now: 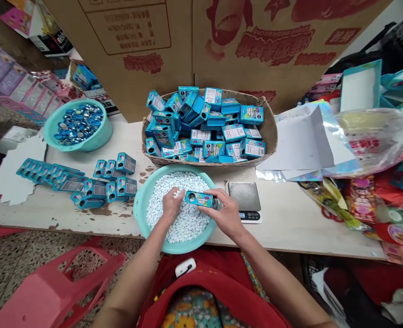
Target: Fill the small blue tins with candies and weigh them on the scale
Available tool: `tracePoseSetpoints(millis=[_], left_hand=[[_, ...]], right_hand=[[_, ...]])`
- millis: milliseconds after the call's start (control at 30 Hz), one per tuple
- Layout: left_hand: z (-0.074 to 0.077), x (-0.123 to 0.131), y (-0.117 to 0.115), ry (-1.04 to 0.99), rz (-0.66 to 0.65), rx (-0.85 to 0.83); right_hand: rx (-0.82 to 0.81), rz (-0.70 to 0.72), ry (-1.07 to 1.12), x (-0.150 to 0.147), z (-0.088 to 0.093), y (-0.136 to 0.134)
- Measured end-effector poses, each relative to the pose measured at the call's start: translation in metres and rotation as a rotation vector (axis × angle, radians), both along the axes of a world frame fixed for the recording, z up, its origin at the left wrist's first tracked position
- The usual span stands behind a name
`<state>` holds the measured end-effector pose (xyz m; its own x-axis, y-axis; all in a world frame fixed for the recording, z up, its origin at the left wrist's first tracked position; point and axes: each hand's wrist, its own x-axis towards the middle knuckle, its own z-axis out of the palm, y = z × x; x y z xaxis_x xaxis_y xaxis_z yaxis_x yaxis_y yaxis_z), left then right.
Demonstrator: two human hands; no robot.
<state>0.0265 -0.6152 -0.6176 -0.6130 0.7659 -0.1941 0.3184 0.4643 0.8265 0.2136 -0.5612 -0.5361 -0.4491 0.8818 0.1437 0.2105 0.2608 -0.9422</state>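
Over a mint-green basin (140, 200) of small white candies (182, 228), my right hand (226, 210) grips one end of a small blue box (198, 198). The box lies sideways with a round hole near its left end. My left hand (172, 202) is closed on a few white candies (179, 194) beside that hole. Just right of the basin sits a small digital scale (245, 197) with nothing on its plate. Several blue boxes (95, 188) stand in groups to the left.
Behind the basin, a cut-down cardboard tray (272, 136) holds many blue boxes. A green bowl (102, 132) of blue gems is at the back left. Paper sheets (300, 141) and plastic packets (361, 198) lie right. A pink chair (51, 287) stands at the front left.
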Motion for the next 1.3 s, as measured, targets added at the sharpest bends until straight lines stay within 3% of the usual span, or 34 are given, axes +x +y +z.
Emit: tracePoseSetpoints(millis=[100,233,300,400,767,1300], left_hand=[[0.026,0.002,-0.002,-0.205,0.122,0.101],[0.079,0.015,0.001,-0.751,0.26,0.46],[0.1,0.02,0.004,-0.858,0.242,0.564],[0.117,0.022,0.006,-0.868,0.235,0.626],[0.115,0.021,0.015,-0.627,0.27,0.656],[0.121,0.032,0.015,-0.544,0.284,0.681]], right_hand=[[0.025,0.023,-0.049,-0.001,-0.004,0.0],[0.095,0.084,-0.106,-0.009,-0.005,-0.005],[0.116,0.135,-0.124,-0.015,-0.001,-0.008],[0.122,0.173,-0.13,-0.023,0.007,-0.011],[0.1,0.117,-0.101,-0.025,0.007,-0.012],[0.061,0.101,-0.032,-0.021,0.018,-0.011]])
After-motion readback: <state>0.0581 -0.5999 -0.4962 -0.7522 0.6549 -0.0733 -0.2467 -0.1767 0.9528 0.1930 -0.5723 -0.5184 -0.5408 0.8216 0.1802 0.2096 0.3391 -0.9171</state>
